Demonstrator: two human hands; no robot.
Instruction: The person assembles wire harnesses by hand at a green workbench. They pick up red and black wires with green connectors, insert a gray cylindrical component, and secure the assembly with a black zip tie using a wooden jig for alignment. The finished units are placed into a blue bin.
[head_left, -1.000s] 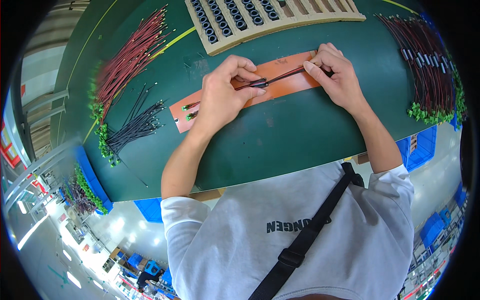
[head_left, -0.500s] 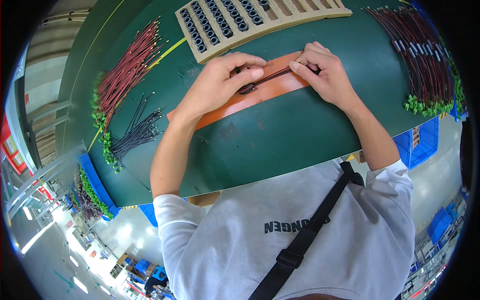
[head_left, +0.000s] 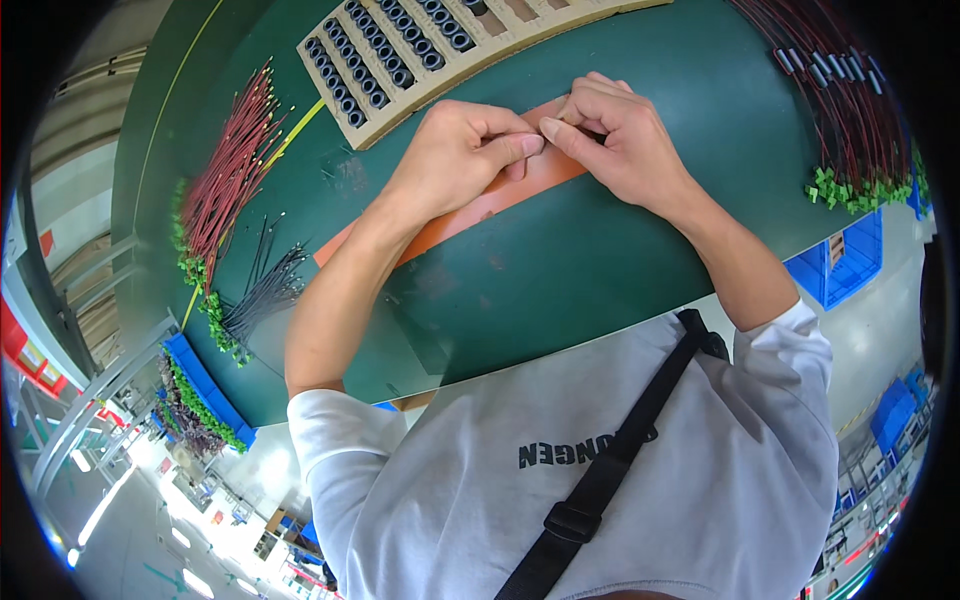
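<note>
My left hand (head_left: pixel 465 155) is closed in a pinch over an orange strip (head_left: pixel 510 198) on the green table. My right hand (head_left: pixel 622 140) is also closed, its thumb and forefinger almost touching the left fingertips. Thin red and black wires ran between the hands a moment ago; the fingers now hide nearly all of them, along with the black ring that lay there. What the left fingertips pinch cannot be made out.
Beyond my hands stands a cardboard tray (head_left: pixel 440 88) with rows of black rings. Red wires (head_left: pixel 235 165) and black wires (head_left: pixel 262 285) with green connectors lie at left. More wires with silvery sleeves (head_left: pixel 835 68) lie at right. Blue bins (head_left: pixel 845 262) stand beside the table.
My hands have come together: the right has moved left towards the left hand, and the left fingers have closed. The wires and ring between them have gone out of sight. The view has shifted slightly.
</note>
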